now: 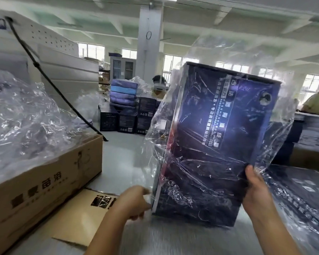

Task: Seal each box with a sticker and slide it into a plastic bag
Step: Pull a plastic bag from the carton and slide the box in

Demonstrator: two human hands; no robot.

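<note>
Motion blurs the left hand (134, 203) at lower centre, so whether its fingers pinch the plastic bag (155, 142) or the edge of the box (219, 144) cannot be told. The right hand (256, 192) shows only its thumb on the box's front; its fingers are hidden behind. Wrinkled film and glare smear the box's print. The cardboard carton (44, 181) runs off the left edge. At lower right, bagged dark boxes (302, 196) are blurred and cut off, as is a person in yellow (317, 105) at the right edge.

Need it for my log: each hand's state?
Left hand: pinches the clear plastic bag beside the dark blue cardboard box.
Right hand: grips that bagged box.
</note>
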